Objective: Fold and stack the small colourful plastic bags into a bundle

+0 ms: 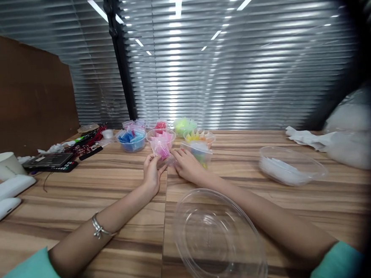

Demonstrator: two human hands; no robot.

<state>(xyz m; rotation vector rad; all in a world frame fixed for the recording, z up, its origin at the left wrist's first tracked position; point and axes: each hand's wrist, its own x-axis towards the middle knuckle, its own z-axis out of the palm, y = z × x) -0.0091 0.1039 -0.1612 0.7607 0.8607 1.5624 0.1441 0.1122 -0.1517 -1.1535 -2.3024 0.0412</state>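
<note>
Between my hands is a small clear plastic bag with pink contents [160,148], held up in front of a round clear bowl of pink packets [168,137]. My left hand [151,174] pinches its lower left side between thumb and fingers. The fingers of my right hand [188,166] are closed at its clear lower right edge; their tips are partly hidden. Just beyond the right hand stands a clear container with yellow-green and whitish contents [202,151]. A large round clear lid [219,238] lies on the table by my right forearm.
Behind stand bowls of blue packets [131,140], yellow-orange packets [201,137] and light green packets [184,125]. On the right sits a clear container with white bags [283,170], near white tissue [309,138]. A paper cup [3,165], white case [9,189] and dark electronics [52,160] occupy the left.
</note>
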